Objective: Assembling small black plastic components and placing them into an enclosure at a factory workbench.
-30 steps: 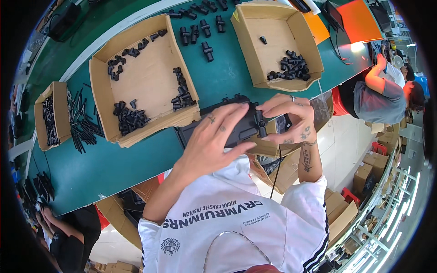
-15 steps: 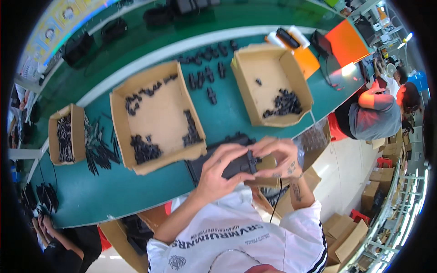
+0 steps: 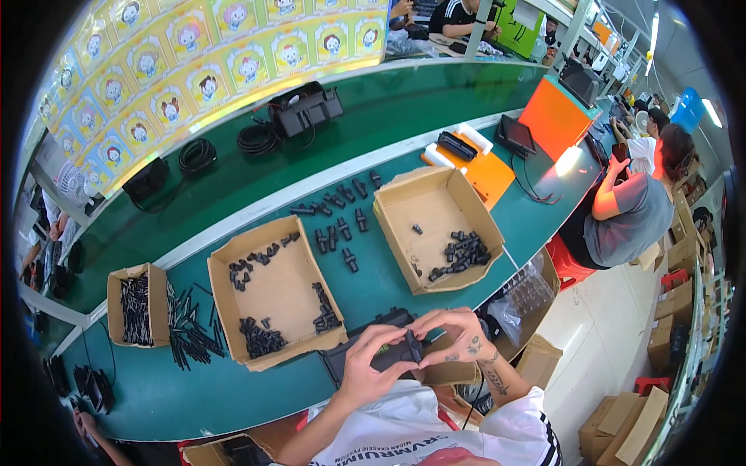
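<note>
Between my two hands, close to my chest at the table's near edge, is a small black plastic part point(image 3: 413, 346), narrow and held upright. My left hand point(image 3: 369, 365) pinches it from the left, thumb below and fingers above. From the other side my right hand point(image 3: 457, 335) grips it the same way; tattoos show on that hand and forearm. Fingers cover both ends of the part, so its exact kind cannot be made out. Partly hidden beneath my hands lies a flat black plastic case point(image 3: 336, 363).
Two shallow cardboard boxes point(image 3: 272, 287) point(image 3: 396, 229) hold small black parts. Several black fittings point(image 3: 350, 260) stand between them. At left, a small box point(image 3: 159, 311) and a loose pile point(image 3: 190, 326) contain thin black pieces. An orange box point(image 3: 544, 116) stands far right, near a seated person point(image 3: 633, 213).
The view has tilted upward, so the table sits lower in the picture and the far panel shows. Both hands still hold the black part, which now appears narrower.
</note>
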Tool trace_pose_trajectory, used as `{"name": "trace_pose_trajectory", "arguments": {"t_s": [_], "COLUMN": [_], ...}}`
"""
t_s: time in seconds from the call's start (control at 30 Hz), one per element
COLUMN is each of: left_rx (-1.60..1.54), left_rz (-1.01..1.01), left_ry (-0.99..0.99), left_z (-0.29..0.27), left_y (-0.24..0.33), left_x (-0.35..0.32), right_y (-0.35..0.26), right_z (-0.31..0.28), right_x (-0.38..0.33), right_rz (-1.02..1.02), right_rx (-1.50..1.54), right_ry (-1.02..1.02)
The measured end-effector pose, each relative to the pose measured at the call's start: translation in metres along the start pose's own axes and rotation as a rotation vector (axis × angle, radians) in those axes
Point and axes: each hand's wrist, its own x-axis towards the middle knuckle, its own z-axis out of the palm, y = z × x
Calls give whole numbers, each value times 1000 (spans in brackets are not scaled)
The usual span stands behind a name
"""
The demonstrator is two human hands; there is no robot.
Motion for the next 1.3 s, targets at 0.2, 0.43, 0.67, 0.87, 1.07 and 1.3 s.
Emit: {"name": "trace_pose_trajectory", "arguments": {"t_s": [0.2,0.43,0.67,0.87,1.07,1.3], "left_rx": [9,679,912,868,873,861], "left_rz": [-20,76,33,-7,-23,-3], "left_ry": [-38,-109,-309,-289,-299,-311], "left_z": [1,-2,-6,-11,-9,-8], "left_y": [-3,4,-9,-21,-20,-16], "left_x": [3,-12,-11,0,-8,-11], "right_y": [11,-7,-14,-14,-14,-19], "right_z": [-7,-23,-44,-45,-40,-31], "right_x": [-1,-5,10,26,30,32], "right_rz": [-40,-71,-124,-34,-54,-55], "right_rx": [27,-331,-643,-689,-674,-805], "right_ry": [4,-18,-266,-330,-414,-508]}}
